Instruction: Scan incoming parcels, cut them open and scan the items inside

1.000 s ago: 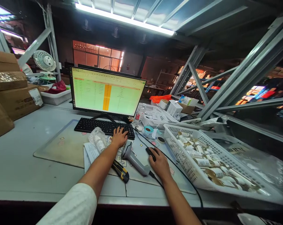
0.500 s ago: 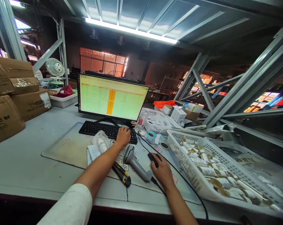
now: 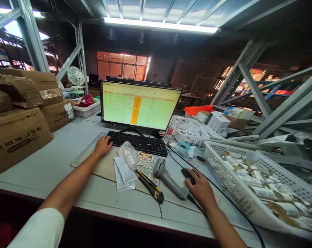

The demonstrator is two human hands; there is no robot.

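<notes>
My left hand (image 3: 102,146) rests on the left end of the black keyboard (image 3: 137,140). Its fingers lie over the keys and hold nothing. To the right, my right hand (image 3: 201,187) is wrapped over a black computer mouse (image 3: 189,176) on the desk mat. Between my arms lie a grey barcode scanner (image 3: 170,179), a yellow-and-black utility knife (image 3: 150,186), a bubble-wrapped item (image 3: 127,154) and printed paper slips (image 3: 124,175). Behind the keyboard, the monitor (image 3: 140,103) displays a spreadsheet with an orange column.
White baskets of wrapped bottles (image 3: 261,186) and packets (image 3: 193,130) stand on the right. Tape rolls (image 3: 183,147) and a plastic bottle (image 3: 172,128) sit beside the monitor. Cardboard boxes (image 3: 18,134) are stacked at left, with a fan (image 3: 75,76) behind. Metal shelf posts frame the desk.
My left hand has moved from the right part of the keyboard to its left end. My right hand stays on the mouse. The view has turned left, so things appear further right.
</notes>
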